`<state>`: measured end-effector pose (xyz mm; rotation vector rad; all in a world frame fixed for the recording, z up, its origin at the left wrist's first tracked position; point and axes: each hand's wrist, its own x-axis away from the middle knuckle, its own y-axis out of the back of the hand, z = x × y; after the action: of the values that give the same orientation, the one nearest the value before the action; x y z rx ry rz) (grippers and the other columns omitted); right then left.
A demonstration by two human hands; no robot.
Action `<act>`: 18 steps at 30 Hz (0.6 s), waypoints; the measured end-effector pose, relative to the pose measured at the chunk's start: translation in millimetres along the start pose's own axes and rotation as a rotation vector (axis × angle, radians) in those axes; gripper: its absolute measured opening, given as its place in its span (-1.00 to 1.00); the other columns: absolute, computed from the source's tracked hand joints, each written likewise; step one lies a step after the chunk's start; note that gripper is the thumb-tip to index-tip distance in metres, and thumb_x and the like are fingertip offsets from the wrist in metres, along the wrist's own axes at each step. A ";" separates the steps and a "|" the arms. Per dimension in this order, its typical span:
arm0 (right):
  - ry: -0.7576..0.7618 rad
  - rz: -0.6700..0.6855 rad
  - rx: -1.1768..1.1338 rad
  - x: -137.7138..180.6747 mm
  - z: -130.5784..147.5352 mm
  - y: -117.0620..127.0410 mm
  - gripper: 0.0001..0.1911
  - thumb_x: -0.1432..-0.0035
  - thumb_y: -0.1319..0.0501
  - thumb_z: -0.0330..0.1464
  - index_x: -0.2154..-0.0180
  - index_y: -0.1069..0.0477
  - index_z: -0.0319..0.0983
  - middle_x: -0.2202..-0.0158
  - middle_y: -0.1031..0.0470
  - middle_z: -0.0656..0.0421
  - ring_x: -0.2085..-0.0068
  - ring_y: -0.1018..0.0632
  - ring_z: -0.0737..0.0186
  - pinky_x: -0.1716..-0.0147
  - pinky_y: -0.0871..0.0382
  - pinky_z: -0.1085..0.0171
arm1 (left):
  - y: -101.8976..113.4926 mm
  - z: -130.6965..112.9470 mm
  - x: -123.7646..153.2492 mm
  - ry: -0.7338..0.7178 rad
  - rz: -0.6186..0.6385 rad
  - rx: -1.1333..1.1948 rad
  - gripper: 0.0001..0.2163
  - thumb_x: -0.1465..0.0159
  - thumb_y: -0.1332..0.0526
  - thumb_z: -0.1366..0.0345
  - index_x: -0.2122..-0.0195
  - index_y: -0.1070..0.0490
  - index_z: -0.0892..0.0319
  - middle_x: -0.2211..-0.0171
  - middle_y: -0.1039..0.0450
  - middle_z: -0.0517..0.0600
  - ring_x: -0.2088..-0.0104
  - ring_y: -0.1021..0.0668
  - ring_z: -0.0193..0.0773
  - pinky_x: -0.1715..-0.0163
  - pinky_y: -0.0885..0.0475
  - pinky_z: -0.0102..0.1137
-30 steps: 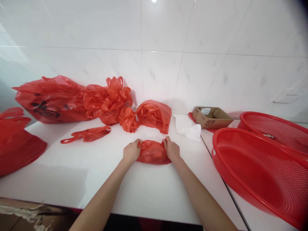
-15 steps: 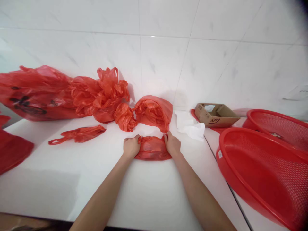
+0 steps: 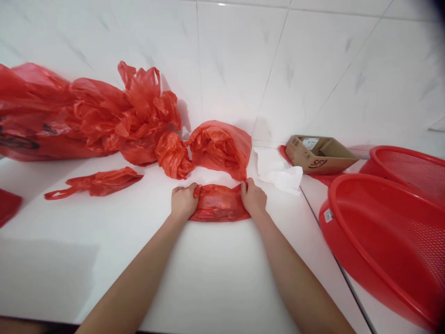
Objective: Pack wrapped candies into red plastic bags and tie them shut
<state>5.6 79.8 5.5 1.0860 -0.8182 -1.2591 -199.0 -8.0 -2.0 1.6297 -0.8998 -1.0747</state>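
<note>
A red plastic bag point(image 3: 219, 203) lies flattened on the white table, stretched between my two hands. My left hand point(image 3: 185, 201) is closed on its left upper corner. At the right upper corner, the fingers of my right hand point(image 3: 253, 198) pinch the film. Just beyond, an open red bag stuffed with crumpled bags point(image 3: 222, 146) rests against the wall, its lower right tip close to my right fingers. A crumpled red bag point(image 3: 174, 155) sits to its left. Another red bag point(image 3: 100, 182), narrow with a loop handle, lies farther left.
Large bunched red bags point(image 3: 93, 120) fill the back left along the tiled wall. White tissue point(image 3: 280, 171) and a small cardboard box point(image 3: 318, 157) are at the back right. Two red mesh baskets, the nearer basket point(image 3: 375, 241) larger in view, stand on the right beyond a table seam.
The view has tilted down and shifted a little. Both hands keep their hold, and the bag between them looks pulled slightly wider and flatter.
</note>
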 end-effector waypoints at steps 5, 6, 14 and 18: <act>-0.047 -0.015 -0.008 -2.5 -4.8 2.5 -0.65 -0.38 0.14 -0.20 0.10 -0.34 -0.19 0.35 -0.52 0.09 0.32 -0.53 0.16 0.35 -0.19 0.28 | 2.3 0.0 0.8 0.036 -0.005 0.067 -0.60 -0.38 0.10 0.14 0.23 -0.51 0.16 0.43 -0.57 0.13 0.29 -0.59 0.02 0.12 -0.29 -0.18; -0.050 -0.017 -0.015 -2.2 -5.2 3.1 -0.65 -0.38 0.13 -0.19 0.12 -0.35 -0.19 0.35 -0.52 0.09 0.32 -0.53 0.16 0.34 -0.20 0.28 | 2.9 -0.1 1.4 0.048 -0.008 0.090 -0.61 -0.37 0.10 0.14 0.25 -0.51 0.14 0.43 -0.57 0.12 0.29 -0.59 0.02 0.12 -0.29 -0.18; -0.081 -0.058 -0.104 -3.4 -13.4 2.3 -0.64 -0.38 0.12 -0.21 0.19 -0.38 -0.21 0.34 -0.51 0.06 0.30 -0.52 0.14 0.35 -0.19 0.27 | 5.0 12.4 4.4 0.202 -0.065 0.451 -0.65 -0.33 0.04 0.04 0.44 -0.39 0.09 0.44 -0.52 0.04 0.37 -0.52 -0.10 0.30 -0.30 -0.32; -0.096 -0.090 -0.177 -5.5 -17.7 -0.8 -0.66 -0.37 0.11 -0.23 0.22 -0.38 -0.22 0.33 -0.51 0.05 0.30 -0.49 0.15 0.36 -0.15 0.28 | 6.1 19.2 3.9 0.259 -0.093 0.700 -0.62 -0.29 -0.01 -0.01 0.53 -0.32 0.12 0.55 -0.43 -0.04 0.44 -0.46 -0.19 0.37 -0.29 -0.36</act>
<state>20.9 88.4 -0.3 0.9345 -0.7209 -1.4405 -216.1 -19.2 -0.2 2.3388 -1.1007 -0.6033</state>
